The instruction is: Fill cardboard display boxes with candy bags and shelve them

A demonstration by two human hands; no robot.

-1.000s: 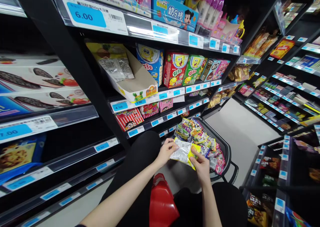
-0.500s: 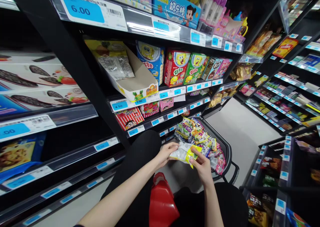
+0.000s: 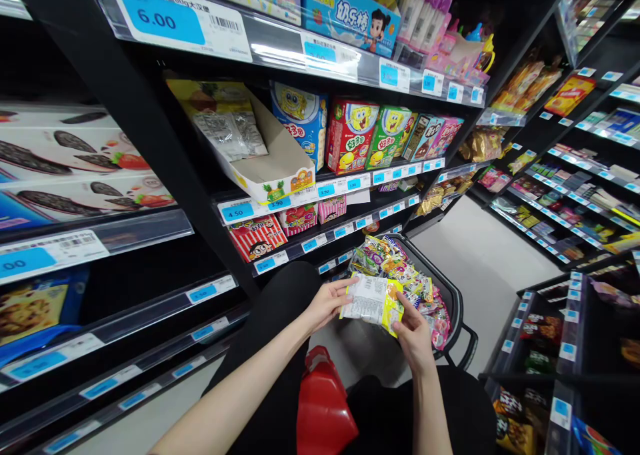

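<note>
Between my hands is a small white and yellow snack packet [image 3: 371,299], its printed back turned up toward me. My left hand [image 3: 327,303] pinches the packet's left end. Fingers and thumb of my right hand [image 3: 414,328] are closed on its yellow right end. Just beyond the packet, several colourful snack packets [image 3: 395,261] lie piled in a dark shopping basket [image 3: 456,295]. On the shelf ahead, an open white display box [image 3: 290,158] holds a similar packet [image 3: 230,131] with its silvery back showing.
Cartoon snack boxes [image 3: 353,135] stand beside the display box, above a price-tag rail [image 3: 345,187]. Striped boxes [image 3: 257,237] sit one shelf lower. Below me is a red plastic object [image 3: 323,401]. The basket's handle [image 3: 470,349] sticks out right. Another shelf unit [image 3: 543,335] stands right.
The packet has been tilted and flattened out, so its printed back faces me more fully. Both hands keep their hold, the left one having shifted slightly.
</note>
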